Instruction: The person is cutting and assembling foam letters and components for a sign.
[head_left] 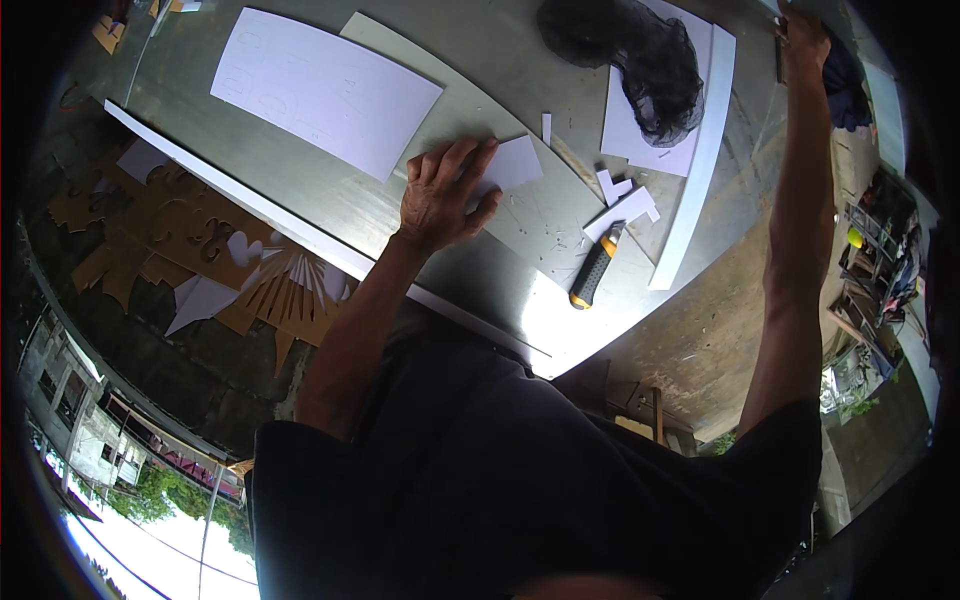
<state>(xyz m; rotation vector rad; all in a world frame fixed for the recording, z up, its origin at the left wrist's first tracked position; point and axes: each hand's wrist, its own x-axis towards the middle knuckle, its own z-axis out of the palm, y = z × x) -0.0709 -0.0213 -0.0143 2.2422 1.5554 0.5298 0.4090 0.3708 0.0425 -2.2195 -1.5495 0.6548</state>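
My left hand [438,198] lies on the table with its fingers apart, and the fingertips and thumb are beside or on a small white rectangular piece [519,163]. Under that piece runs a long grey-green board [480,115]. A large white sheet [322,90] with faint outlined shapes lies just beyond the hand. At the far right my right hand [803,42] reaches out near a dark cloth [846,85]; its fingers are too small and partly hidden to read. Between the hands rests a black-and-yellow utility knife [594,275], its front end against white cut scraps [618,212].
Black mesh fabric [655,70] lies on a white sheet [618,128] at the back right, beside a long white strip [697,170]. Another white strip [240,190] runs along the table's left edge. Brown and white cut-out shapes [215,240] lie below on the ground.
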